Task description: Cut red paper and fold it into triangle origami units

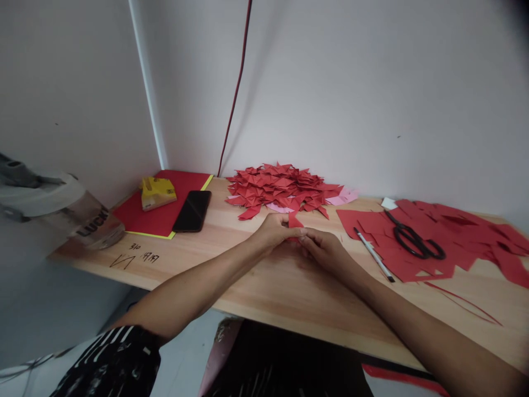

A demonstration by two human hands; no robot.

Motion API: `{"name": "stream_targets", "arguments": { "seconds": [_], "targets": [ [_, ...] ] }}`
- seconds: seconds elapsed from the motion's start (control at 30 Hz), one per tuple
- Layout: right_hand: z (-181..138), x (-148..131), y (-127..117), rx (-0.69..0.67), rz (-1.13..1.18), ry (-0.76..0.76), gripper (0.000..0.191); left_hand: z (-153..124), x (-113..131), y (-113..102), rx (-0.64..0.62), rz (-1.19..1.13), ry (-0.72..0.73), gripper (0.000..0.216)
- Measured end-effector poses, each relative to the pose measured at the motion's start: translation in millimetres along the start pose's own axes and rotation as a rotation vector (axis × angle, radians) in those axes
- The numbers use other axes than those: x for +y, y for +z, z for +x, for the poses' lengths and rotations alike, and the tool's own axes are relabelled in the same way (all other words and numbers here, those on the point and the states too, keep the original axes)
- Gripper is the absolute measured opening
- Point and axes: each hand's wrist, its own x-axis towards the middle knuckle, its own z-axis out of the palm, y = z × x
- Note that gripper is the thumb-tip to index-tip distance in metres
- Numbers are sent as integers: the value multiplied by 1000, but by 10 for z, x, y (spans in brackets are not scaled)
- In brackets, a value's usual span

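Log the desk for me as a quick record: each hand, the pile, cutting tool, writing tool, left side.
Left hand: holding a small red paper piece
Right hand: fingertips at that piece, close to the left thumb; exact grip unclear
Pile: folded red paper, against the wall
Cutting tool: black scissors on red sheets
Writing tool: white pen or pencil, left of scissors
Left side: bottle, yellow box, phone

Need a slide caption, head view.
Left hand and right hand hold a piece of red paper before a heap of folded red pieces; black scissors lie to the right.
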Motion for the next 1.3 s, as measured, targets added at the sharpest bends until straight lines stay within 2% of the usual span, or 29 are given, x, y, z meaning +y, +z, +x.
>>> {"name": "stream_targets", "arguments": {
  "seconds": [0.23, 0.4, 0.53, 0.63, 0.8, 0.97, 1.1, 1.3],
  "targets": [
    [-1, -29, -7, 11, -18, -30, 34, -25, -14, 40, 113, -36, -11, 40],
    [-4, 1, -14, 17, 39, 16, 41, 7, 0, -9, 58, -72, 8, 43],
    [11, 81, -37, 107, 110, 92, 43, 33, 57, -34, 40, -136, -31, 47],
    [27, 139, -52, 163, 138, 111, 43, 13, 82, -5, 6, -22, -111, 46],
    [34, 178, -38, 133, 170, 72, 41, -48, 60, 44, 22, 183, -6, 28],
    [30, 152, -21, 128, 204, 108, 43, -62, 27, 46, 57, 127, 80, 24],
    [21, 115, -26, 141, 250, 139, 42, -34, 23, 24, 30, 80, 6, 26],
    [17, 167, -17, 173, 201, 102, 42, 28, -2, -52, 40, 170, -64, 30]
  ]
}}
